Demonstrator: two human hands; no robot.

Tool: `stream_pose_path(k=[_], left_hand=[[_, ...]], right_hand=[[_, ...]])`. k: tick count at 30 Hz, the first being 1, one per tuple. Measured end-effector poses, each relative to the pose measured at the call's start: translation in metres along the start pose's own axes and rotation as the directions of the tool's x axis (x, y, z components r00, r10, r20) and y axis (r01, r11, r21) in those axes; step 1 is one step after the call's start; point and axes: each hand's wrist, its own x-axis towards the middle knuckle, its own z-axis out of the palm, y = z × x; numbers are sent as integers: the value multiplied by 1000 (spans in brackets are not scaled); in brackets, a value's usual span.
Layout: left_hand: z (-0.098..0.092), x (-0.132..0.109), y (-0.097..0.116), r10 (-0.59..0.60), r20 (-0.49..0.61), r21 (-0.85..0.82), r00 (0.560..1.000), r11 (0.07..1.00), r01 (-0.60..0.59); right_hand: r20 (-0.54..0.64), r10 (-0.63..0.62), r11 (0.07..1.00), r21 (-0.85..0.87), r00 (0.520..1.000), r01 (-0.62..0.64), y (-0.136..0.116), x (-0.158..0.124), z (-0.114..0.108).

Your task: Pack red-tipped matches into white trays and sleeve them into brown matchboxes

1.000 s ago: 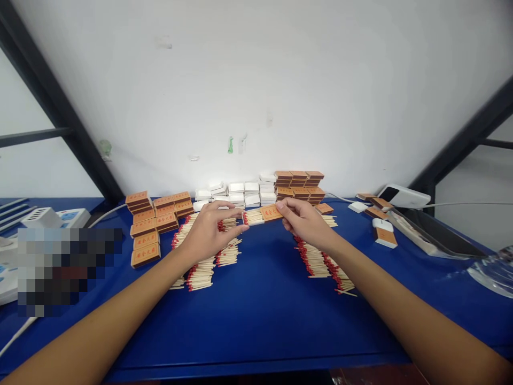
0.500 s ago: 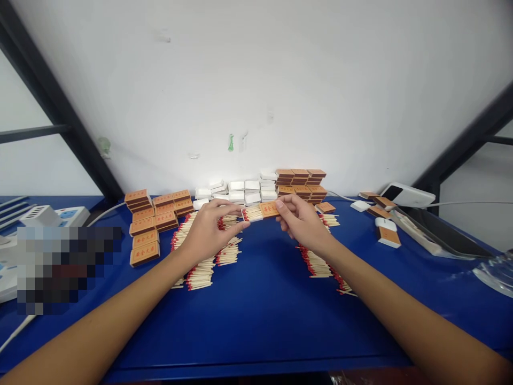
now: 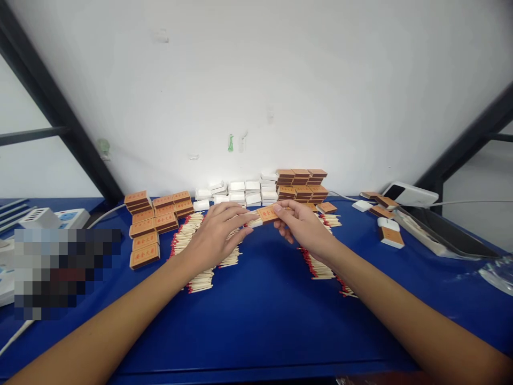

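Both hands meet over the middle of a blue table (image 3: pixel 260 315). My right hand (image 3: pixel 306 227) pinches the orange sleeve of a matchbox (image 3: pixel 267 214). My left hand (image 3: pixel 218 235) has its fingers on the left end of the same matchbox, where the white tray with matches sticks out only a little. A heap of loose red-tipped matches (image 3: pixel 192 251) lies under my left hand. Another strip of matches (image 3: pixel 320 264) runs under my right wrist.
Closed orange matchboxes (image 3: pixel 150 227) lie in rows at the left. White empty trays (image 3: pixel 240 192) and stacked orange sleeves (image 3: pixel 302 184) stand by the wall. At the right lie a few matchboxes (image 3: pixel 388 232), a white device (image 3: pixel 409 195) and a cable. Power strips (image 3: pixel 52 216) sit far left.
The tray with matches has slid further into the orange sleeve; less of it shows now. My left hand has moved right toward my right hand, fingers stretched along the box.
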Motion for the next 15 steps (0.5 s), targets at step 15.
stream_pose_path(k=[15], left_hand=[[-2, 0, -3, 110, -6, 88, 994, 990, -109]], right_hand=[[10, 28, 999, 34, 1000, -28, 3, 1, -1]])
